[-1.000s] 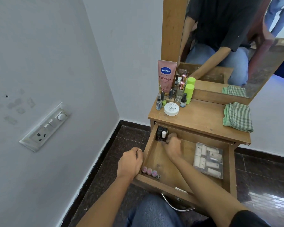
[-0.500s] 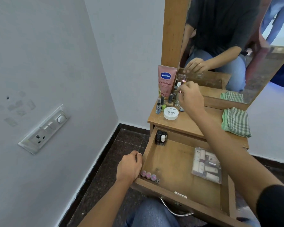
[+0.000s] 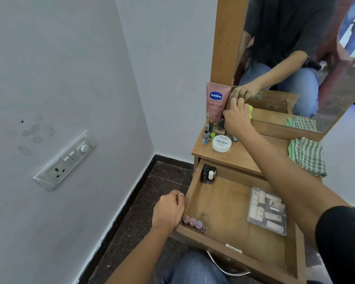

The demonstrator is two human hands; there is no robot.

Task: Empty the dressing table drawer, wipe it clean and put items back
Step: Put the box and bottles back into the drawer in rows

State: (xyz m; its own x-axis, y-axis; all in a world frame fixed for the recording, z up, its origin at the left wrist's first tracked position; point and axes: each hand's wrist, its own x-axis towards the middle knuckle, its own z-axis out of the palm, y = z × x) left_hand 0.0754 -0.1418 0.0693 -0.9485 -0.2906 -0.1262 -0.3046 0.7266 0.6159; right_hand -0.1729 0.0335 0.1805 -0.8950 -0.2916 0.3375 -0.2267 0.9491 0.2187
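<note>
I see the drawer (image 3: 225, 203) pulled well out under the tabletop (image 3: 205, 151), with things lying in it. A cluster of dark polish bottles (image 3: 208, 174) stands in its back left corner. Three pink pots (image 3: 192, 221) sit in a row against the front left corner. A clear case (image 3: 266, 214) of small tubes lies flat toward the right side.

The left hand (image 3: 168, 210) is outside the drawer's left wall, fingers curled, thumb on the rim, holding that wall.

The right hand (image 3: 237, 117) reaches across to the back of the tabletop, close to the mirror (image 3: 295, 58). Its fingers are clamped round a green bottle (image 3: 250, 111), most of which the hand hides.

Just left of that hand stands a pink tube (image 3: 215, 103), upright against the mirror's frame. Small bottles (image 3: 211, 130) crowd in front of it, and a white jar (image 3: 221, 143) sits nearest the tabletop's edge. A green checked cloth (image 3: 306, 155) lies crumpled on the right of the tabletop, well apart from the bottles. A socket plate (image 3: 64, 160) is on the left wall.
</note>
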